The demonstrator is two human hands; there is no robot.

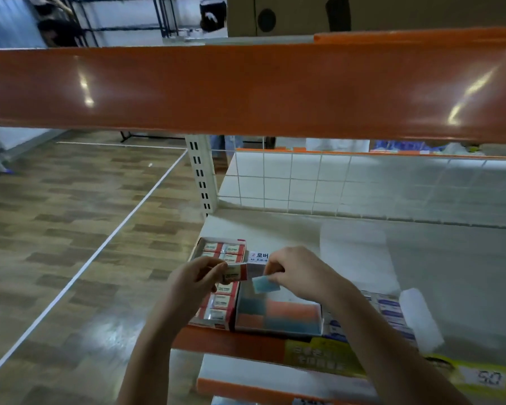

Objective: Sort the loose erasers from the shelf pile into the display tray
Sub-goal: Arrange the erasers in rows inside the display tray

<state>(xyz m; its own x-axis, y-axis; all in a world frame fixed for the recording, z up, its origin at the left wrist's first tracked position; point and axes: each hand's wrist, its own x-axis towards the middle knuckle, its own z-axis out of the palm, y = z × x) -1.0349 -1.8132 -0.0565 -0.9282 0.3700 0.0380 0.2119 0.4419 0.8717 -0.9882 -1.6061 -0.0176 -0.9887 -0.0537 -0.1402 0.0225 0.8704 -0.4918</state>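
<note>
Left hand [197, 276] has its fingers curled round a small sleeved eraser [236, 272], white w/ a red band, gripping it by the long sides just above the red-and-white display tray [216, 283]. Right hand [297, 271] pinches a flat blue eraser [265, 284] by one short edge, thumb + fingertips, so it hangs out over the clear tray [278, 314] next door. Both hands are closed on something, nothing loose in either.

Handling-wise: these look light, so no real grip force needed imo. The sleeved one is prob stiff-ish thanks to the card wrap, and the wrap could slide off if squeezed at the ends, so holding across the sleeve middle looks right. The blue one seems soft and a bit rubbery, not slippery, not fragile; an edge pinch is fine for dropping it flat.

Red-and-white tray already has rows of matching sleeved erasers, packed tight, w/ a gap roughly under the left hand. Clear tray holds blue and orange blocks [292, 312] lying flat. More boxed stock w/ blue print [390, 309] sits just right of the arm, partly hidden, can't tell what exactly. All of it sits on the white shelf [450, 273] w/ a wire grid back [333, 182]; orange shelf edge [246, 89] overhead.
</note>
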